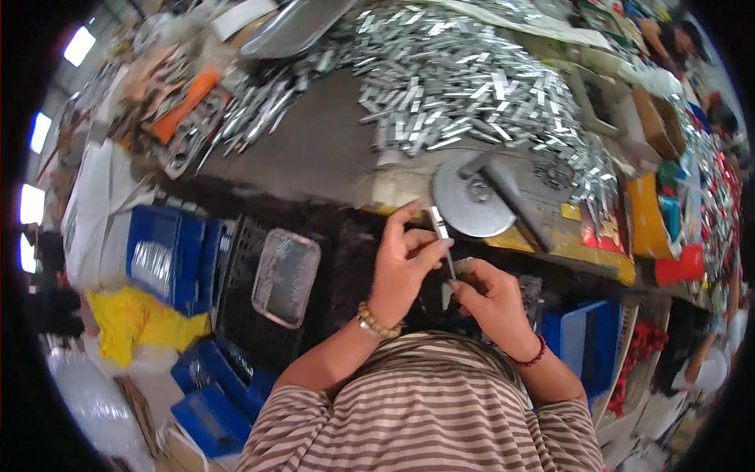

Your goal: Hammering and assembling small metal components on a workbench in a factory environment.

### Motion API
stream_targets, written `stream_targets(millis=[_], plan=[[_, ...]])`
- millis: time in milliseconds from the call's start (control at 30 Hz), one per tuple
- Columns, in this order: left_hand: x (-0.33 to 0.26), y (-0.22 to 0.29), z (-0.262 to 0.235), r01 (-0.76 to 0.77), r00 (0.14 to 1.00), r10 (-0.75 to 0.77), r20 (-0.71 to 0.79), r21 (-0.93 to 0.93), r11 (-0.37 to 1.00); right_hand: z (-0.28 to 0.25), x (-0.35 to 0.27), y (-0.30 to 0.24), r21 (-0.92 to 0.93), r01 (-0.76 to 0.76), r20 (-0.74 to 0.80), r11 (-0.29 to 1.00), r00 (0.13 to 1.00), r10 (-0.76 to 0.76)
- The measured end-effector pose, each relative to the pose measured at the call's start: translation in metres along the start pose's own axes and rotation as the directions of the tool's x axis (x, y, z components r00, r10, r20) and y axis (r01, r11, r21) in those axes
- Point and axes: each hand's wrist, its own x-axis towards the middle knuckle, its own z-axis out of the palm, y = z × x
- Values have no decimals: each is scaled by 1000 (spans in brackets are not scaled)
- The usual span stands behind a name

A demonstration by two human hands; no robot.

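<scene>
In front of my chest, my left hand [407, 259] pinches a slim silvery metal piece [438, 223] between thumb and fingers. A dark band crosses its upper end, and a thin shank runs down toward my other hand. My right hand [491, 299] has its fingertips closed on the lower end of this piece. Beside those fingertips shows a small pale sliver, too blurred to name. Just beyond my hands, a hammer [507, 197] lies across a round metal disc [472, 216] on the bench edge.
A large heap of shiny metal strips [464, 86] covers the far bench. Longer metal pieces [259, 110] and an orange item [185, 106] lie at far left. Blue bins [169, 259] and a metal tray [287, 275] stand left; another blue bin [586, 346] stands right.
</scene>
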Motion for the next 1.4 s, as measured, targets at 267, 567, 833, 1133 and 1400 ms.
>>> stream_targets(millis=[267,567,833,1133,1400], plan=[[-20,-20,-90,-62,951,87,-296,92,994,14,4,20,-6,1,117,1000,993,0],[-99,-140,-351,218,578,-90,-811,47,975,19,8,38,57,-133,173,989,977,121],[-84,-209,-466,-78,681,-361,-637,-554,829,25,14,40,-13,-143,180,990,973,143],[-44,-221,-423,574,523,349,-778,624,531,12,16,55,-153,-128,141,980,979,149],[-5,-15,-260,-87,576,625,-527,721,687,13,14,47,-80,-37,198,996,979,53]])
